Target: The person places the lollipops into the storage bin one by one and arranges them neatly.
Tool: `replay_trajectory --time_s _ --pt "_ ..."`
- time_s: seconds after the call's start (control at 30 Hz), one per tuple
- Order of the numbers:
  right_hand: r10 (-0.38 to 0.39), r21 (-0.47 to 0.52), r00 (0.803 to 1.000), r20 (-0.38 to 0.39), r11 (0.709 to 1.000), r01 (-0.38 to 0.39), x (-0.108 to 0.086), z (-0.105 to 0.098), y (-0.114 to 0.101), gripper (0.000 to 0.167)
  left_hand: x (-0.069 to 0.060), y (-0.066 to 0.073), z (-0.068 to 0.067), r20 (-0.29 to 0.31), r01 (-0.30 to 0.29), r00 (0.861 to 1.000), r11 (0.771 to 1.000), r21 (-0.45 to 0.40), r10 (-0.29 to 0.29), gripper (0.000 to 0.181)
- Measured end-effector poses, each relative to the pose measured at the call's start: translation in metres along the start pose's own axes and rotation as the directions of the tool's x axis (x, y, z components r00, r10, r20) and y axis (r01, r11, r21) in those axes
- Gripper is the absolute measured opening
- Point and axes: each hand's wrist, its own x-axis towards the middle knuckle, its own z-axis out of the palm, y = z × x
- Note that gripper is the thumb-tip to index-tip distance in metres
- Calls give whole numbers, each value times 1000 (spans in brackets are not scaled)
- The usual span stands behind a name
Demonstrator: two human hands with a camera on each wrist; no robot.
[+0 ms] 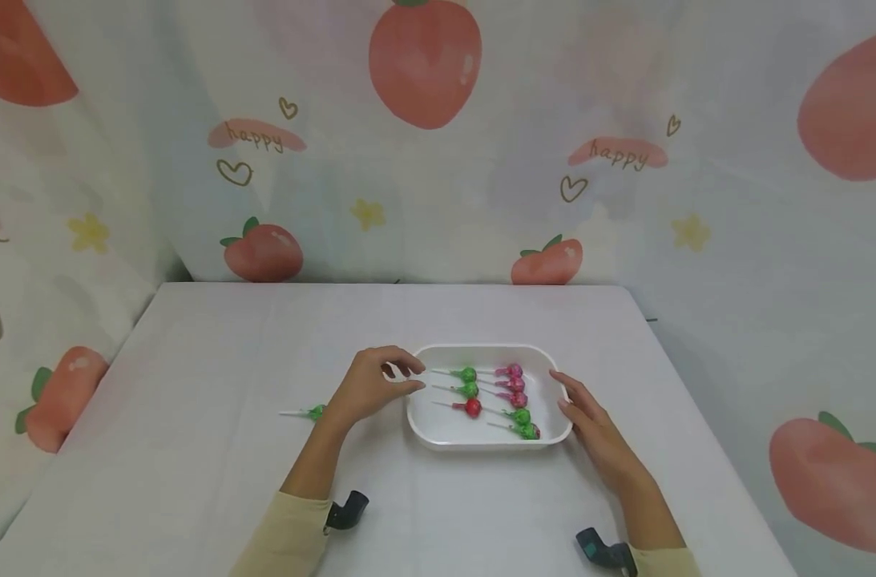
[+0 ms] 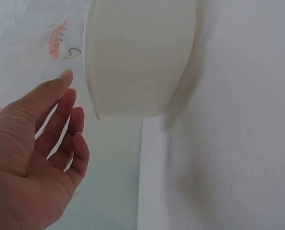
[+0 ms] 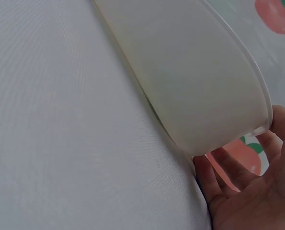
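Observation:
A white tray (image 1: 438, 433) stands on the table and holds several wrapped lollipops in two columns. Two green lollipops (image 1: 468, 374) and one red lollipop (image 1: 472, 408) make up the left column. In the right one, three pink lollipops (image 1: 515, 385) lie beyond two green ones (image 1: 527, 431). My left hand (image 1: 373, 386) hovers by the tray's left rim, fingers loosely bent and holding nothing; the left wrist view shows a gap between hand (image 2: 41, 148) and tray (image 2: 137, 62). With thumb and fingers, my right hand (image 1: 598, 429) grips the tray's right end.
Left of my left forearm, another green lollipop (image 1: 315, 413) lies on the white tabletop (image 1: 192, 449), partly hidden by the arm. A patterned cloth (image 1: 438, 184) hangs behind the table and along its sides. Black cameras (image 1: 349, 510) are worn at both wrists.

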Motion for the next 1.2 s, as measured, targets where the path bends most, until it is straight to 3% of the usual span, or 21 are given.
replay_trajectory --time_s 0.3,0.53,0.8,0.97,1.2 --pt "2 21 1000 7 1000 -3 3 3 7 51 -25 -23 -31 -15 121 993 991 58 -120 23" --pt "2 1 1000 -2 1000 -2 3 1 6 51 -40 -34 -55 9 178 984 979 103 -179 25" --pt "5 3 1000 -1 1000 -5 1 -1 4 53 -54 -47 -73 38 273 959 953 128 -280 23" --pt "4 -9 1000 1 1000 -4 2 -1 5 53 -62 -56 -79 65 276 956 952 131 -286 26" --pt "13 4 1000 2 1000 -13 2 -1 5 54 -71 -64 -86 84 203 972 966 159 -218 28"
